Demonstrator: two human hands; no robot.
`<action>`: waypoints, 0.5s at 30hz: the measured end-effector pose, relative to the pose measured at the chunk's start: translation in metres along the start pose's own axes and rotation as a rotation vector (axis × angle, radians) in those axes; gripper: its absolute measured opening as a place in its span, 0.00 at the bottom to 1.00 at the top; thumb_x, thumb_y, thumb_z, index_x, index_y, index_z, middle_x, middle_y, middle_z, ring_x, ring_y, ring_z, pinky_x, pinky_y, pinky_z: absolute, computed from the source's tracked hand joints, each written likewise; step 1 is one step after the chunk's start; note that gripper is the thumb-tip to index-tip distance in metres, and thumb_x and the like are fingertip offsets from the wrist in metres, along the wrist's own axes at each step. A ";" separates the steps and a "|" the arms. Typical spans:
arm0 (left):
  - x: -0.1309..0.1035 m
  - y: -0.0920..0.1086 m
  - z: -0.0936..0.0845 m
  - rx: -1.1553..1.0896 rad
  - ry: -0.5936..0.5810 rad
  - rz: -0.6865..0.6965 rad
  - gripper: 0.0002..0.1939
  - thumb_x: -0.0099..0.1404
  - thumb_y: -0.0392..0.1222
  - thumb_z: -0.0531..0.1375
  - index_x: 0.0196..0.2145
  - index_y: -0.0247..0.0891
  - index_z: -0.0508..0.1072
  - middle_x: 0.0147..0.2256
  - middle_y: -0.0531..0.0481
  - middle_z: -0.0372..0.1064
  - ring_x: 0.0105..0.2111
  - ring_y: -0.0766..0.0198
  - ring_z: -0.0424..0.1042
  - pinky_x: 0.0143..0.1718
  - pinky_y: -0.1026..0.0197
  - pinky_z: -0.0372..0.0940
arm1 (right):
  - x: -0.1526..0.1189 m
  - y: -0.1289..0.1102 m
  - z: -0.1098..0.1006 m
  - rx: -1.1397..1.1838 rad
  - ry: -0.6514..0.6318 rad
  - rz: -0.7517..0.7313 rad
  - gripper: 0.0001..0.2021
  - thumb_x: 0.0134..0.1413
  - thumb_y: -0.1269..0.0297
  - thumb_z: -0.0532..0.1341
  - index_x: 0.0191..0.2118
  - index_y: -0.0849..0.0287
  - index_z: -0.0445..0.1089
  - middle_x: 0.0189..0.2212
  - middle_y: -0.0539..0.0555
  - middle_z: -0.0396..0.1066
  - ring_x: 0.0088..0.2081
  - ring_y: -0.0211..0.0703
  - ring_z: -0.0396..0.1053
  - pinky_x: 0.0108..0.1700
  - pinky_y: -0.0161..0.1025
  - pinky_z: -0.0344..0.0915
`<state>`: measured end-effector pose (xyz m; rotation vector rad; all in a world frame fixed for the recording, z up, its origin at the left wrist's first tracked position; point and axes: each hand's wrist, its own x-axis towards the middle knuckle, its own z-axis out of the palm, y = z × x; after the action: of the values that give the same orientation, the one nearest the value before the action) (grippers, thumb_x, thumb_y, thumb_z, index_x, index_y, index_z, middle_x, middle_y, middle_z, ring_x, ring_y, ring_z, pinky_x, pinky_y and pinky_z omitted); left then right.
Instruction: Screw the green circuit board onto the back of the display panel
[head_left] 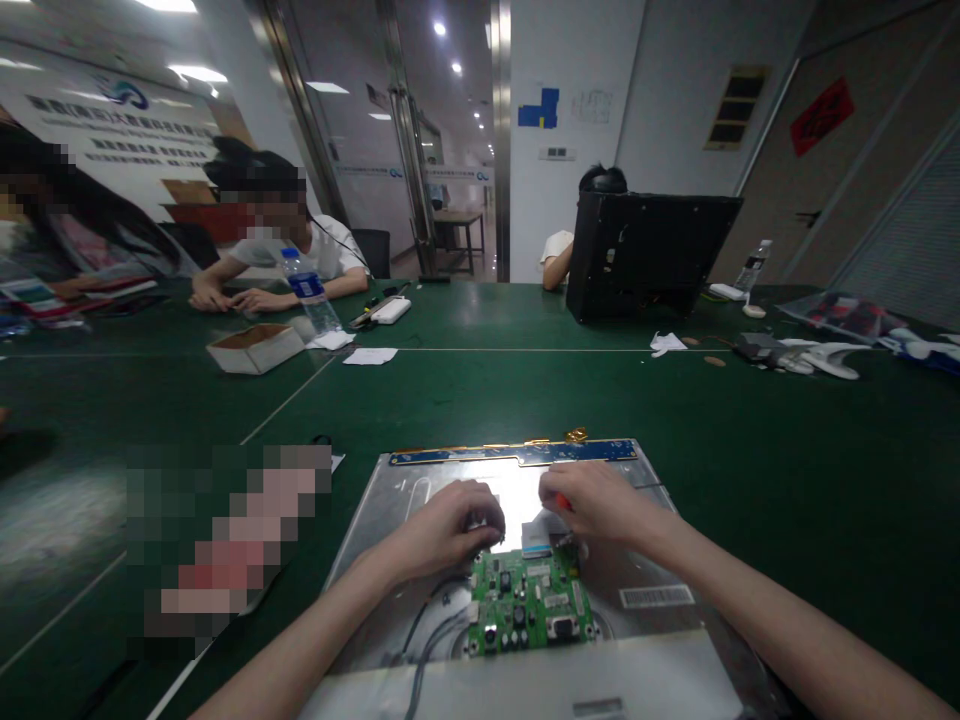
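Observation:
A metal display panel (645, 560) lies on the green table with a green circuit board (529, 600) on it. A blue strip board (480, 456) runs along the panel's far edge. My left hand (466, 520) is at the board's upper left corner, fingers curled and closed; whatever may be between the fingertips is too small to name. Beyond the board's upper right, my right hand (592, 500) is closed around a small red-orange tool (562, 501), mostly hidden by the fingers. A white flat cable (535, 538) with a blue end lies between the hands. Grey cables (429, 655) leave the board's left side.
A pixelated object (240, 540) lies left of the panel. Across the table (465, 390) are an open box (259, 350), a water bottle (309, 290), paper scraps and a black monitor (652, 250). Several people sit at the far side and left.

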<state>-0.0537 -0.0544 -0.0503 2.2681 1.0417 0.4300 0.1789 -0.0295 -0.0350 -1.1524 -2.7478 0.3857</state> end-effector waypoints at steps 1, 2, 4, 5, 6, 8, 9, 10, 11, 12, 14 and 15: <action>0.000 -0.001 0.000 -0.005 -0.002 0.011 0.05 0.64 0.37 0.59 0.33 0.38 0.75 0.31 0.50 0.70 0.34 0.59 0.66 0.38 0.60 0.59 | 0.008 -0.003 0.000 -0.003 -0.002 -0.018 0.05 0.51 0.74 0.59 0.32 0.58 0.70 0.32 0.52 0.72 0.32 0.40 0.66 0.31 0.35 0.51; 0.000 -0.001 0.000 -0.013 -0.007 0.023 0.05 0.64 0.38 0.59 0.33 0.39 0.75 0.32 0.50 0.70 0.35 0.59 0.67 0.38 0.59 0.59 | 0.017 -0.006 0.000 -0.007 -0.004 -0.033 0.05 0.52 0.73 0.59 0.33 0.58 0.71 0.32 0.53 0.73 0.33 0.41 0.66 0.31 0.36 0.51; 0.000 -0.002 0.001 -0.032 -0.018 0.043 0.05 0.63 0.36 0.59 0.34 0.40 0.76 0.33 0.50 0.70 0.37 0.58 0.67 0.40 0.59 0.59 | 0.031 -0.011 0.002 -0.010 -0.015 -0.069 0.04 0.52 0.71 0.59 0.33 0.58 0.72 0.31 0.53 0.74 0.33 0.42 0.67 0.31 0.36 0.51; 0.000 -0.003 0.001 -0.042 -0.023 0.049 0.06 0.63 0.35 0.59 0.33 0.40 0.76 0.34 0.49 0.70 0.38 0.58 0.67 0.40 0.59 0.59 | 0.037 -0.013 0.004 -0.010 -0.022 -0.088 0.05 0.51 0.71 0.59 0.33 0.57 0.72 0.31 0.53 0.74 0.33 0.42 0.67 0.31 0.36 0.51; 0.000 -0.003 0.001 -0.050 -0.024 0.051 0.06 0.63 0.34 0.59 0.33 0.40 0.76 0.34 0.49 0.70 0.39 0.58 0.68 0.41 0.59 0.59 | 0.041 -0.014 0.006 -0.008 -0.029 -0.107 0.05 0.51 0.70 0.59 0.32 0.57 0.73 0.30 0.52 0.74 0.33 0.42 0.68 0.31 0.36 0.51; 0.000 -0.004 0.001 -0.066 -0.020 0.052 0.06 0.62 0.34 0.59 0.32 0.40 0.76 0.36 0.49 0.71 0.39 0.58 0.68 0.41 0.59 0.59 | 0.046 -0.017 0.010 -0.002 -0.036 -0.137 0.06 0.52 0.69 0.59 0.33 0.56 0.73 0.31 0.52 0.74 0.33 0.41 0.68 0.30 0.36 0.51; 0.000 -0.004 0.001 -0.070 -0.020 0.051 0.05 0.62 0.35 0.59 0.32 0.40 0.76 0.36 0.49 0.71 0.39 0.58 0.68 0.41 0.59 0.59 | 0.047 -0.017 0.012 0.000 -0.035 -0.147 0.06 0.52 0.69 0.59 0.34 0.56 0.74 0.31 0.52 0.74 0.33 0.41 0.68 0.31 0.36 0.51; -0.001 -0.005 0.001 -0.069 -0.022 0.047 0.05 0.63 0.35 0.59 0.32 0.40 0.76 0.36 0.49 0.71 0.39 0.58 0.68 0.41 0.59 0.59 | 0.048 -0.018 0.013 0.003 -0.034 -0.153 0.06 0.52 0.69 0.59 0.34 0.56 0.74 0.32 0.52 0.75 0.33 0.42 0.68 0.31 0.36 0.51; -0.001 -0.005 0.000 -0.062 -0.022 0.037 0.05 0.63 0.36 0.59 0.32 0.39 0.75 0.36 0.49 0.71 0.38 0.59 0.68 0.41 0.59 0.60 | 0.048 -0.018 0.014 0.005 -0.033 -0.156 0.07 0.52 0.69 0.59 0.35 0.56 0.74 0.32 0.52 0.75 0.34 0.42 0.68 0.31 0.36 0.52; -0.002 -0.006 -0.002 -0.048 -0.020 0.023 0.04 0.62 0.36 0.59 0.32 0.39 0.75 0.35 0.49 0.71 0.37 0.59 0.68 0.40 0.59 0.60 | 0.047 -0.019 0.015 0.007 -0.033 -0.157 0.07 0.52 0.69 0.59 0.35 0.56 0.74 0.32 0.52 0.75 0.34 0.42 0.68 0.31 0.36 0.52; -0.004 -0.008 -0.007 -0.011 -0.001 -0.015 0.04 0.62 0.36 0.58 0.31 0.38 0.74 0.33 0.49 0.70 0.36 0.59 0.68 0.39 0.59 0.60 | 0.047 -0.020 0.016 0.014 -0.036 -0.162 0.07 0.52 0.69 0.59 0.35 0.55 0.75 0.32 0.52 0.75 0.34 0.41 0.69 0.32 0.35 0.53; -0.006 -0.009 -0.010 0.009 0.020 -0.038 0.05 0.62 0.36 0.58 0.31 0.38 0.74 0.33 0.49 0.70 0.36 0.59 0.67 0.39 0.59 0.60 | 0.047 -0.020 0.017 0.018 -0.038 -0.165 0.08 0.52 0.69 0.59 0.36 0.55 0.75 0.32 0.51 0.75 0.34 0.41 0.69 0.32 0.35 0.53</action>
<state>-0.0676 -0.0506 -0.0488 2.2530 1.0969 0.4340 0.1283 -0.0122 -0.0444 -0.9140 -2.8394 0.4140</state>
